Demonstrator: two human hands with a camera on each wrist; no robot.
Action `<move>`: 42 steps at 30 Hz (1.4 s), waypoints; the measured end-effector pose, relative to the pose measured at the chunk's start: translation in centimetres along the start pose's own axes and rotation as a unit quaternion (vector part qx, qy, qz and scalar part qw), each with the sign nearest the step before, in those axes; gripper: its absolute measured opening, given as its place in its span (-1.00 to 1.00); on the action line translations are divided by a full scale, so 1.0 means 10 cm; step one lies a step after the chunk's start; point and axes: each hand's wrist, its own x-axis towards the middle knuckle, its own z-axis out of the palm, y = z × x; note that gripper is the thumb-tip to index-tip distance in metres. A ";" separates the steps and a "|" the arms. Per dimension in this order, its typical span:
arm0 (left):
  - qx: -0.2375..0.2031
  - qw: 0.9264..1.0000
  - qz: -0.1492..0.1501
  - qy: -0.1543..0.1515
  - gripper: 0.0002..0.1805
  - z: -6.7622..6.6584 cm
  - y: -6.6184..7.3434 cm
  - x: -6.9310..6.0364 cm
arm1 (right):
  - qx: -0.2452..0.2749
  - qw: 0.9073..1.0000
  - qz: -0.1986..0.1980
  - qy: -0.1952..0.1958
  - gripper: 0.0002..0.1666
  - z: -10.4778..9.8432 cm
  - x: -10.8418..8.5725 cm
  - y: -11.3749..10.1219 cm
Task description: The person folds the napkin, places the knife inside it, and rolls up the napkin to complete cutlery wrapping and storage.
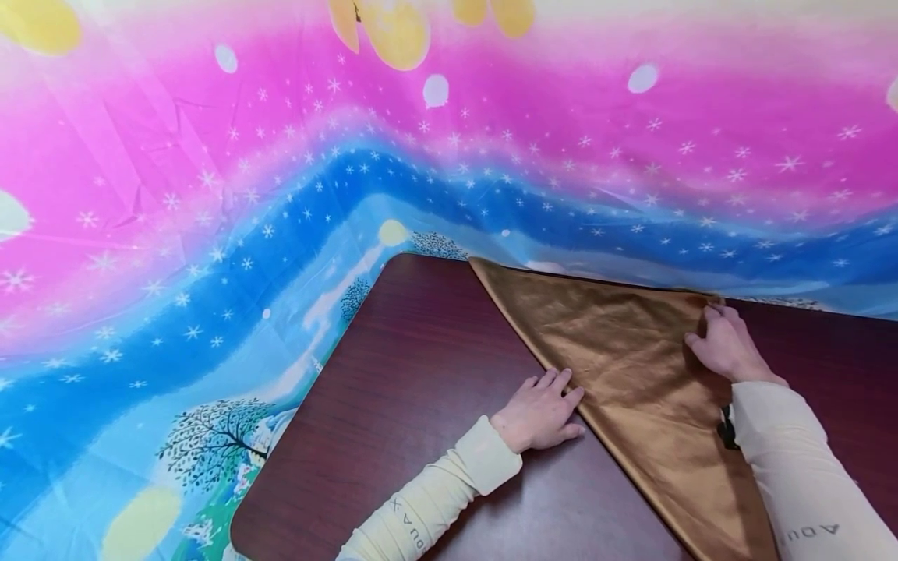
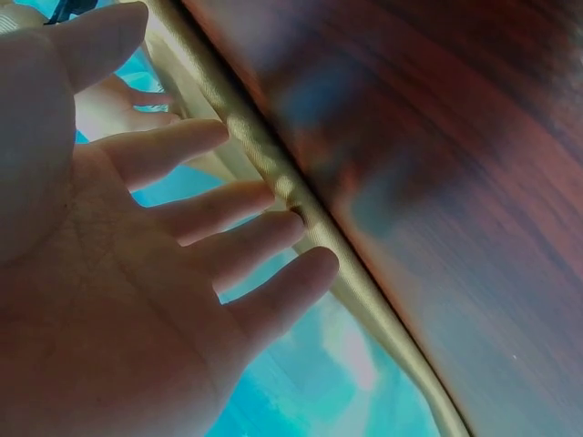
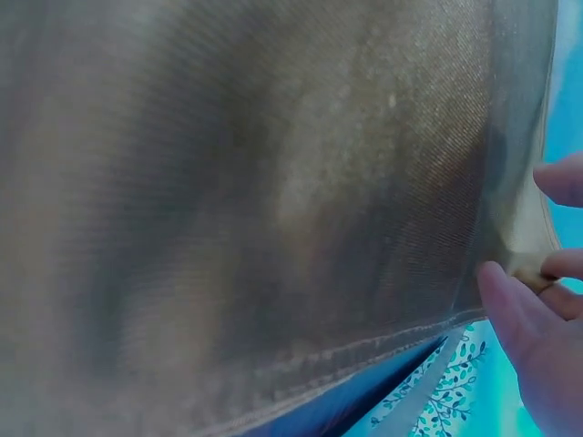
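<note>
Looks from the head forward and down onto the gold cloth (image 1: 624,382) from well above, taking in the table (image 1: 393,405) around it and the patterned backdrop (image 1: 421,156) beyond it. Peers from the left wrist along the palm of the left hand (image 2: 146,255), near the cloth's long edge, shared with the head view. Faces, from the right wrist, very close, the cloth's surface and the right hand (image 3: 542,319) at its corner, also seen from the head.

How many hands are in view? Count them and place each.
2: the left hand at the slanting edge of the brown cloth, the right hand pinching its far right corner.
</note>
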 end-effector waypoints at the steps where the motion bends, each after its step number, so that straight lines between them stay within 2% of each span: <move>1: 0.000 1.000 0.000 0.000 -0.31 0.00 0.00 0.00 | -0.001 1.000 0.003 0.002 -0.13 0.00 0.00 0.00; 8: 0.003 1.000 -0.003 -0.001 -0.31 -0.01 0.00 0.01 | 0.006 1.000 0.019 0.015 -0.11 -0.02 0.00 0.00; 23: 0.002 1.000 -0.003 -0.006 -0.31 -0.02 0.00 0.02 | 0.006 0.999 0.028 0.025 -0.12 0.03 0.00 0.02; 27: 0.001 1.000 -0.003 -0.007 -0.30 -0.02 0.00 0.02 | 0.009 0.999 0.028 0.027 -0.22 0.04 -0.01 0.02; 32: -0.001 1.000 -0.003 -0.007 -0.31 -0.01 -0.01 0.02 | 0.002 1.000 0.013 0.019 -0.24 0.05 -0.01 0.02; 37: -0.004 1.000 -0.003 -0.008 -0.31 0.00 -0.01 0.02 | -0.025 0.999 -0.011 0.017 -0.22 0.08 -0.01 -0.03; 42: 0.002 1.000 -0.002 -0.005 -0.31 0.01 -0.01 0.03 | -0.053 0.998 -0.013 -0.018 -0.04 0.11 0.00 -0.13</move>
